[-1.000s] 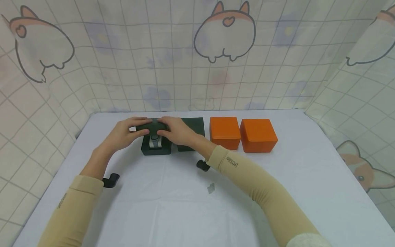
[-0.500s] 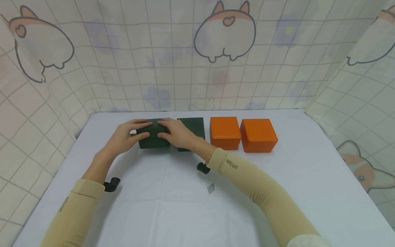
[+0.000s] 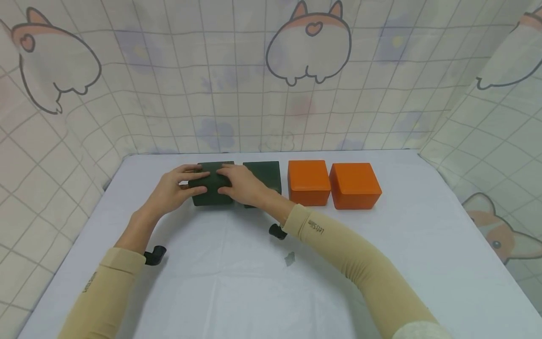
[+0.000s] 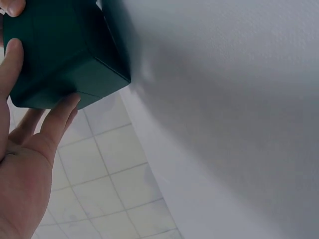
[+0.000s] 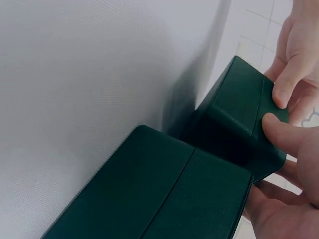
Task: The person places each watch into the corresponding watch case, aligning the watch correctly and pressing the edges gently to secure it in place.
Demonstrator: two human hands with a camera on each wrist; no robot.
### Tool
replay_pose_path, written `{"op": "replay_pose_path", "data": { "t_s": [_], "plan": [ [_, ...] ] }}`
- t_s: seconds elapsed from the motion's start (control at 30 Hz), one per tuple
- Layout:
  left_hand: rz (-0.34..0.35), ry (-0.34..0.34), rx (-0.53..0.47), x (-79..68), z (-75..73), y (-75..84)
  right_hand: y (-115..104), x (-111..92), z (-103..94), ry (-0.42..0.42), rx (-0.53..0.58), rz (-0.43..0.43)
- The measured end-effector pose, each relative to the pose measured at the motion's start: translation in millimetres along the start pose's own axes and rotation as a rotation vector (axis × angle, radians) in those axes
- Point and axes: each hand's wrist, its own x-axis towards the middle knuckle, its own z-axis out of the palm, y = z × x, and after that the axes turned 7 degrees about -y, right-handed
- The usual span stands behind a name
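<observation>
A dark green watch box sits at the far left of the row with its lid down. My left hand is at its left side; in the left wrist view the fingers lie nearly straight along the side of the box. From the right, my right hand touches the lid. The right wrist view shows its thumb on the front face, just below the seam, with the other fingers spread beyond the corner. The watch inside is hidden.
A second dark green box stands close to the right, partly behind my right hand. Two orange boxes continue the row. A small grey patch marks the white tabletop. A tile-patterned curtain hangs behind.
The left green box was open, with a silver-banded watch showing inside. Its lid has come down toward me and hides the watch. Both hands followed it and stay on the box, their hold loosened.
</observation>
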Motion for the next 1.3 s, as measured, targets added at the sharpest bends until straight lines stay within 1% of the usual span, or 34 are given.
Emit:
{"op": "replay_pose_path", "data": {
  "t_s": [0.1,0.2,0.27,0.47,0.7,0.83,1.07,1.3],
  "plan": [
    [-0.020,-0.006,-0.030,0.0,0.8,-0.5,-1,1,2.6,0.007,-0.026,0.011],
    [-0.052,-0.016,-0.064,-0.3,1.8,-0.4,-2,1,5.4,0.015,-0.028,0.026],
    [-0.067,-0.021,-0.070,-0.1,2.4,-0.3,-4,0,6.8,0.021,-0.026,0.041],
    [-0.076,-0.020,-0.067,0.5,3.8,1.6,-7,-2,8.9,0.029,-0.050,0.082],
    [-0.112,-0.040,-0.089,0.2,7.3,0.3,-8,-6,10.3,0.006,-0.087,0.086],
    [-0.117,-0.044,-0.111,-0.8,10.4,-1.8,-9,-8,10.5,0.004,-0.088,0.090],
    [-0.098,-0.043,-0.100,-2.4,11.9,-1.4,-10,-16,6.7,0.041,-0.092,0.037],
    [-0.074,-0.032,-0.048,-5.2,9.7,1.2,-13,-34,-0.4,0.090,-0.139,-0.025]
  ]
}}
